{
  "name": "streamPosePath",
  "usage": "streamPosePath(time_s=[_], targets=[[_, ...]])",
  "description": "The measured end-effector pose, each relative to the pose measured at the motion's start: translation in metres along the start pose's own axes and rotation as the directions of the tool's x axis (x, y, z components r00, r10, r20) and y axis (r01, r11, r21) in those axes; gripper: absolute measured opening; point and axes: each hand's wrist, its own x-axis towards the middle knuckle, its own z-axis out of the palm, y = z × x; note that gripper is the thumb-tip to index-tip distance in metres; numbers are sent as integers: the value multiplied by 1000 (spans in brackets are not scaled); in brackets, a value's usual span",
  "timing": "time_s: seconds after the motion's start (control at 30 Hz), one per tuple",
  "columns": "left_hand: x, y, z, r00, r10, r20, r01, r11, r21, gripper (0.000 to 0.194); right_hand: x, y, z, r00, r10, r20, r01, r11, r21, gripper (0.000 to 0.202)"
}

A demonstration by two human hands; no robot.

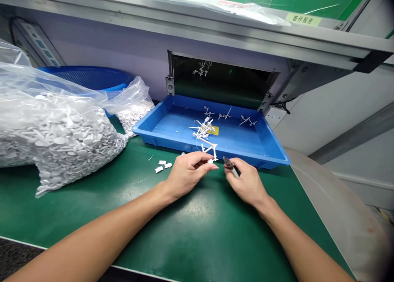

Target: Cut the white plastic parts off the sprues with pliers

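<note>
Working at the near edge of the blue tray, we pinch a white plastic frame between the thumb and fingers of our left hand. The thin frame reaches over the near rim, and a small round white piece shows at our fingertips. Our right hand is curled around the nippers, with their dark tips just beside the frame. We cannot tell how far apart the tips are.

To do this well, we should hold the frame still, aim the tips at the thin stem and keep our fingers out of the way. A hard tug could bend it.

Inside the tray, a messy pile of frames sits partly over a yellow patch, and a few more lie toward the back. Left of the tray, a big clear bag is full of little white pieces, and a smaller bag beside the tray holds more. Behind those bags is a blue basket; we cannot see its bottom. Three small white parts lie on the bench in front of the tray, toward its left.
</note>
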Motion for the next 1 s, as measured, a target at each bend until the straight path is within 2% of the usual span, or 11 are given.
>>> streamPosePath(time_s=[0.07, 0.17, 0.33, 0.73, 1.0], targets=[[-1, 0, 1, 1000, -18, 21, 19, 999, -40, 19, -3, -3, 3, 995, -88, 45, 91, 994, -67, 19], [-3, 1, 3, 998, -35, 56, 40, 995, -91, 18, -7, -8, 6, 990, -130, 60, 135, 986, -95, 24], [-3, 0, 4, 997, -51, 66, 58, 993, -99, 20, -7, -8, 7, 988, -150, 33, 153, 982, -115, 25], [-3, -2, 3, 994, -34, 103, 40, 998, -54, 19, -7, -6, 3, 982, -180, 55, 187, 967, -174, 24], [-2, -10, 2, 987, -25, 158, 32, 998, -48, 19, -6, 0, 2, 970, -195, 147, 227, 940, -254, 18]])
